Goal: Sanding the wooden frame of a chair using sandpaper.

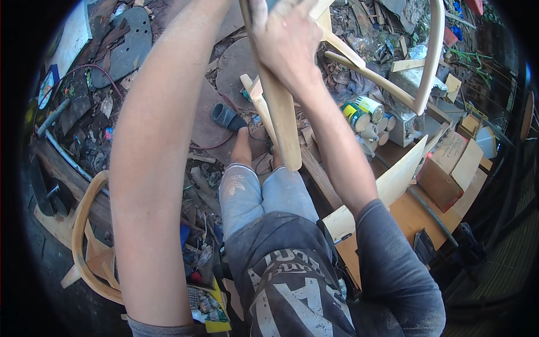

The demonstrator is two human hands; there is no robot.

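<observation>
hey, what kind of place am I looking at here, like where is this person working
Most likely a small woodworking shop, probably for chairs. The right hand grips a pale wooden frame piece, a curved chair back lies on the scrap-strewn floor, and cans sit on a bench.

Wooden slat (283, 118) pale tan, bare wood. Curved chair part (431, 50) same light cream tone. Shorts (264, 194) faded light blue denim. Shirt (314, 281) dark grey with pale grey block print. Tin cans (364, 112) yellow-green labels. Cardboard box (449, 168) brown. Counter (410, 216) orange-tan.
</observation>
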